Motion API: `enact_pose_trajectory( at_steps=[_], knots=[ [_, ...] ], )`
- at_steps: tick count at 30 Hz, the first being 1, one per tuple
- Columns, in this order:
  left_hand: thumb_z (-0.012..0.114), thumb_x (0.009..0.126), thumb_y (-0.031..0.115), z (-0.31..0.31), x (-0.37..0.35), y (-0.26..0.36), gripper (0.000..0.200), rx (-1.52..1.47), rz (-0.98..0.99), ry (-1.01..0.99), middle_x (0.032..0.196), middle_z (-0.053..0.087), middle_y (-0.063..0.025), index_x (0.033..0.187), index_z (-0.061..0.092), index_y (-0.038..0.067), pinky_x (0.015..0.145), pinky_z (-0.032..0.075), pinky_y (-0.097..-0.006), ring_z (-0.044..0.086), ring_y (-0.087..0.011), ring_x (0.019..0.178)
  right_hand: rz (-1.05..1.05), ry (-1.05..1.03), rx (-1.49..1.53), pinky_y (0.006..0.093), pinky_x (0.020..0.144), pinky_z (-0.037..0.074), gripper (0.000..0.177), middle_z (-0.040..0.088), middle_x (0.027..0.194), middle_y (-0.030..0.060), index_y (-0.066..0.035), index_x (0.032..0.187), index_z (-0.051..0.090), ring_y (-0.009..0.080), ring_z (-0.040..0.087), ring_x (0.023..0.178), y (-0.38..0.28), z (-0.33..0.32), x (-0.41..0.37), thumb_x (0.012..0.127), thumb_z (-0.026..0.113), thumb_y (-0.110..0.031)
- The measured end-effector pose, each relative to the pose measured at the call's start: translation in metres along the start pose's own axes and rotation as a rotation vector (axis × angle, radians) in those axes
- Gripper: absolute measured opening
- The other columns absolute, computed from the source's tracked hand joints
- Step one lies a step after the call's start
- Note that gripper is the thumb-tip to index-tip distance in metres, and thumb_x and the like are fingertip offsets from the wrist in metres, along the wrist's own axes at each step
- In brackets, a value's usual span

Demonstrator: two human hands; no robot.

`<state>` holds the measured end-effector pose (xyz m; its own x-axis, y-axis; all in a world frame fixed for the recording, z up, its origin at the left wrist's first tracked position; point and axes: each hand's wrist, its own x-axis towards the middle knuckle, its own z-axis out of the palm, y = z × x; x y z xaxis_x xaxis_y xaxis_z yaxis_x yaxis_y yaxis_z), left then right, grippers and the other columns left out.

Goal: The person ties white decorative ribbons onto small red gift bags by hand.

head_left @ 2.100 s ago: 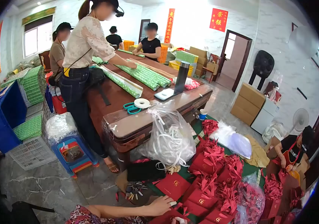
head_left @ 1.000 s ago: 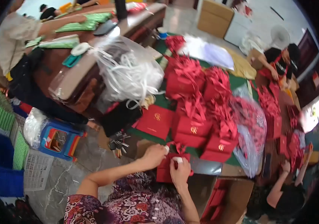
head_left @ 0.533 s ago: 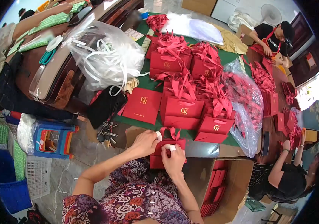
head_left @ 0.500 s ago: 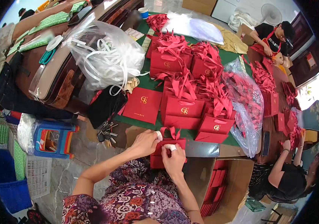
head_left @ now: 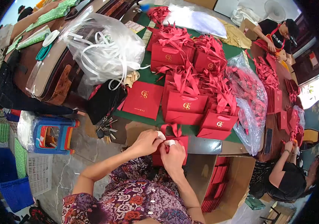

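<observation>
A small red paper gift bag [head_left: 184, 142] is in front of me at the table's near edge, its red ribbon handle [head_left: 174, 129] looping up at the top. My left hand [head_left: 147, 143] is closed in a pinch at the bag's upper left. Close beside it, my right hand [head_left: 173, 155] has its fingers curled on the bag's upper front. White wraps cover fingertips on both hands, and what lies between the fingers is hidden. Just beyond are finished-looking red bags [head_left: 186, 106] with ribbons and gold lettering, and a flat red bag [head_left: 143, 100].
Left of the bags lies a clear plastic sack of white ribbon [head_left: 109, 56]; at right, another holds red ribbons [head_left: 247, 93]. An open carton [head_left: 238, 186] with red bags stands below right. Stacked stools [head_left: 54, 134] are at left. Two other people work at right.
My hands have drawn closer together at the top of the bag, the right one moving slightly up. The camera view has shifted a little.
</observation>
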<state>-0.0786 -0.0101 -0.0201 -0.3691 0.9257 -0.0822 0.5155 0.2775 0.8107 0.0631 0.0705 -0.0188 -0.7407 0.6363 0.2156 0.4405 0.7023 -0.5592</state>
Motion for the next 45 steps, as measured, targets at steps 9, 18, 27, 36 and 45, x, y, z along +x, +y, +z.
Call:
enact_pose_trajectory(
  at_steps=[9, 18, 27, 36, 45],
  knots=[
    [0.067, 0.085, 0.02, -0.008, -0.001, 0.015, 0.015, -0.082, -0.039, 0.011, 0.082, 0.067, -0.0147, 0.094, 0.07, 0.008, 0.074, 0.049, -0.0443, 0.063, -0.0343, 0.082, 0.085, 0.01, 0.233, 0.0421, 0.073, 0.052, 0.015, 0.068, 0.079, 0.0131, -0.005, 0.093, 0.07, 0.0335, 0.066, 0.074, 0.005, -0.011, -0.003, 0.084, 0.073, -0.017],
    [0.071, 0.082, 0.022, 0.012, -0.004, -0.016, 0.021, -0.095, 0.109, 0.02, 0.089, 0.065, -0.0124, 0.099, 0.065, 0.01, 0.076, 0.049, -0.044, 0.06, -0.033, 0.09, -0.097, -0.024, 0.213, 0.0448, 0.078, 0.05, 0.018, 0.067, 0.097, 0.0167, -0.007, 0.106, 0.068, 0.038, 0.062, 0.088, -0.023, -0.063, 0.02, 0.092, 0.065, -0.018],
    [0.065, 0.08, 0.012, 0.036, -0.014, -0.008, 0.01, 0.153, 0.421, 0.281, 0.083, 0.056, -0.0101, 0.086, 0.059, 0.007, 0.069, 0.044, -0.0408, 0.053, -0.0299, 0.08, -0.18, -0.369, 0.276, 0.0404, 0.083, 0.051, 0.017, 0.07, 0.097, 0.018, -0.003, 0.099, 0.07, 0.035, 0.066, 0.093, 0.02, -0.056, 0.043, 0.094, 0.061, -0.016],
    [0.061, 0.088, 0.016, 0.034, -0.01, -0.002, 0.01, 0.204, 0.53, 0.321, 0.084, 0.054, -0.0078, 0.088, 0.056, 0.008, 0.071, 0.045, -0.0398, 0.053, -0.0279, 0.085, -0.064, -0.448, 0.549, 0.0336, 0.083, 0.05, 0.015, 0.07, 0.093, 0.0139, -0.001, 0.096, 0.069, 0.0253, 0.067, 0.09, 0.058, -0.031, 0.042, 0.093, 0.064, -0.015],
    [0.063, 0.091, 0.033, 0.035, -0.009, -0.006, 0.028, 0.065, 0.273, 0.287, 0.074, 0.061, -0.0115, 0.095, 0.06, 0.005, 0.068, 0.048, -0.0438, 0.058, -0.0319, 0.077, -0.053, -0.075, 0.562, 0.0349, 0.083, 0.051, 0.012, 0.068, 0.096, 0.0126, -0.001, 0.101, 0.064, 0.0248, 0.065, 0.088, 0.03, -0.032, 0.039, 0.098, 0.057, -0.011]
  ],
)
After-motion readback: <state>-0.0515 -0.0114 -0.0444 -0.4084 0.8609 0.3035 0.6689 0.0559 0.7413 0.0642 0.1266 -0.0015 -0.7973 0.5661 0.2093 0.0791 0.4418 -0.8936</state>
